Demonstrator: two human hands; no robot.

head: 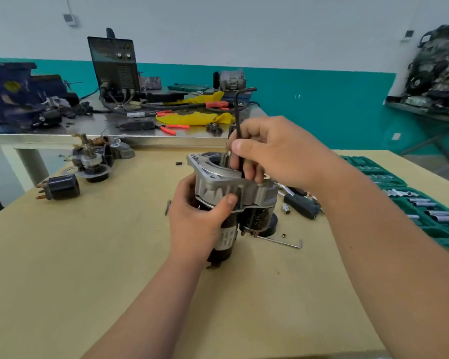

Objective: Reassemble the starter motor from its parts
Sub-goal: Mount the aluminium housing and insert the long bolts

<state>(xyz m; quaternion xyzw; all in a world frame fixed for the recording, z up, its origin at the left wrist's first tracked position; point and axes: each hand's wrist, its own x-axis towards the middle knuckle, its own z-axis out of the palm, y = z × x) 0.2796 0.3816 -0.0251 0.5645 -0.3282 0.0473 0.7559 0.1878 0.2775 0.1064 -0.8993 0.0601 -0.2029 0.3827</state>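
Black solenoid lies on its side at 9 o'clock on the desk, copper studs pointing left. Just behind it, toward 10, is a heap of loose motor parts. Second desk sits behind at 11, with a welder on it.

Mid-desk, the starter motor stands on end, silver housing up and black body down. Left hand comes in from 7 o'clock, grip wrapped round the body, thumb on the housing's lower edge. Right hand is on top of the housing, grip pinching a black hex key: long leg upright, short leg pointing right. Its tip is hidden by the fingers, so I can't tell if it's seated.

At the motor's 4 o'clock a second hex key lies flat, with a small nut just beside it. A black-handled tool lies at 3 o'clock. The open green socket case sits at the desk's right edge.
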